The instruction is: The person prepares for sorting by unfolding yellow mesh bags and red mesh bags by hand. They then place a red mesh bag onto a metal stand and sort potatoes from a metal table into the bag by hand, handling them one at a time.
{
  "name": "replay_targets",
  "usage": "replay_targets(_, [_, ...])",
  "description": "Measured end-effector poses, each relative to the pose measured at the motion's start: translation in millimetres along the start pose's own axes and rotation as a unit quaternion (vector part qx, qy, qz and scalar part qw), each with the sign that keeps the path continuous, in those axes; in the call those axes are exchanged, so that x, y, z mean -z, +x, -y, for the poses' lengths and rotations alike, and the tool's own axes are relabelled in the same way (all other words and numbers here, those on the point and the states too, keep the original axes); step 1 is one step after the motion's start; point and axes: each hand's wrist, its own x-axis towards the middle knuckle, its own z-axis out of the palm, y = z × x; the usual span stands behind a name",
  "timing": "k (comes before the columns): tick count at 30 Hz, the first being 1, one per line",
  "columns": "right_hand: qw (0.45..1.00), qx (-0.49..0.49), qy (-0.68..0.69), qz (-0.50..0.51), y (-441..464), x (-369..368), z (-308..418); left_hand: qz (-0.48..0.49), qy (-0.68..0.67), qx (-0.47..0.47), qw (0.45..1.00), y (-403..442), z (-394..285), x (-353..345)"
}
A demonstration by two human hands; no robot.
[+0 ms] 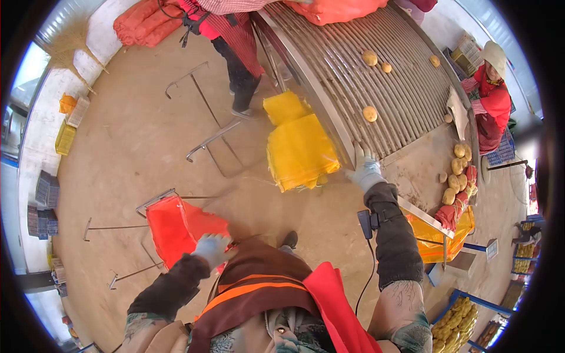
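Observation:
My left hand point(213, 249), in a pale glove, is closed at the lower right edge of the red bags point(176, 230), which lie flat over a metal stand. Its fingertips are partly hidden. My right hand point(366, 172), also gloved, rests with fingers stretched out on the metal side edge of the roller conveyor point(338, 65). A few potatoes point(369, 113) sit apart on the rollers. More potatoes point(457, 166) lie along the right side of the conveyor's end, beside bunched red netting point(450, 215).
Yellow bags point(303, 150) are stacked left of the conveyor. Thin metal frames point(206, 141) stand on the floor. One person point(235, 65) is at the far left side, another point(494, 100) at the right. An orange-yellow bag point(432, 238) hangs under the conveyor's end, near a cable point(372, 265).

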Motion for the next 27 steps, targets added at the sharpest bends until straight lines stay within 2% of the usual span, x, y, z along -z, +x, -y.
replay_targets(1, [1.000,0.001,-0.002,0.005,7,-5,0,-0.080,-0.106,-0.021,0.991,23,-12,6])
replay_targets(3, [0.997,-0.008,0.074,-0.007,23,-15,0,-0.101,-0.087,-0.007,0.991,80,-18,5])
replay_targets(5, [0.994,-0.012,0.105,-0.004,22,-15,-1,-0.106,-0.134,0.031,0.985,138,-18,-6])
replay_targets(6, [0.990,-0.017,0.138,-0.005,21,-13,-2,-0.107,-0.142,0.032,0.984,166,-19,-7])
replay_targets(8, [0.993,0.003,0.117,-0.035,19,-16,-3,-0.097,-0.188,0.125,0.969,214,-22,-3])
replay_targets(9, [0.992,0.022,0.102,-0.070,20,-17,-4,-0.097,-0.196,0.127,0.968,237,-20,4])
replay_targets(11, [0.989,0.030,0.125,-0.070,22,-14,-3,-0.052,-0.284,0.148,0.946,279,-15,15])
replay_targets(12, [0.991,0.029,0.116,-0.056,20,-14,-4,-0.066,-0.255,0.153,0.952,318,3,-16])
replay_targets(15, [0.987,0.053,0.128,-0.076,28,-14,-2,-0.086,-0.269,0.168,0.944,382,20,-21])
replay_targets(16, [0.988,0.026,0.144,-0.047,30,-10,1,-0.077,-0.274,0.173,0.943,398,24,-20])
replay_targets(17, [0.987,-0.004,0.160,-0.019,30,-7,4,-0.052,-0.323,0.195,0.924,415,28,-14])
replay_targets(18, [0.988,0.035,0.146,-0.042,33,-8,3,-0.030,-0.369,0.214,0.904,434,32,-8])
replay_targets(22, [0.991,0.045,0.130,-0.001,44,-5,5,-0.038,-0.337,0.229,0.913,497,47,-15])
replay_targets(24, [0.989,0.060,0.132,0.011,42,-9,-2,-0.096,-0.274,0.215,0.932,524,51,-18])
replay_targets(25, [0.990,0.057,0.128,0.017,43,-12,-5,-0.090,-0.278,0.214,0.932,537,50,-20])
replay_targets(27, [0.984,0.024,0.175,0.026,38,-15,-8,-0.228,-0.191,0.145,0.944,553,45,-26])
